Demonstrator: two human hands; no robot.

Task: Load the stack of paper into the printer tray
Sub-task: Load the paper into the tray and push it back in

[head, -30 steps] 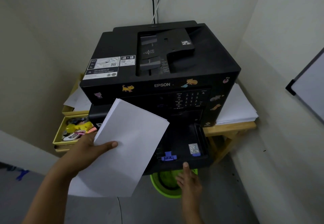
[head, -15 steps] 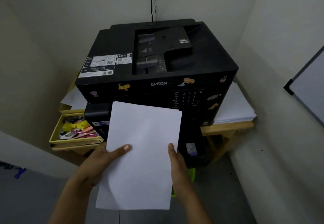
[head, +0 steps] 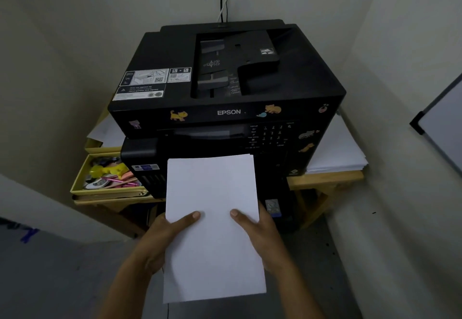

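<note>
Head view, both hands, left hand (head: 160, 238), right hand (head: 262, 233), gripping paper stack (head: 212, 218), tray probably hidden

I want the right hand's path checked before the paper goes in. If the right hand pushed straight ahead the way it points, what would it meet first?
Probably the printer's black lower front, by the blue-stickered tray corner just ahead of the right hand; depth is unclear.

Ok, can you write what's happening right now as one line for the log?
step: paper to tray | paper: held flat before printer | left hand: grips left edge | right hand: grips right edge | loaded: not yet
</note>
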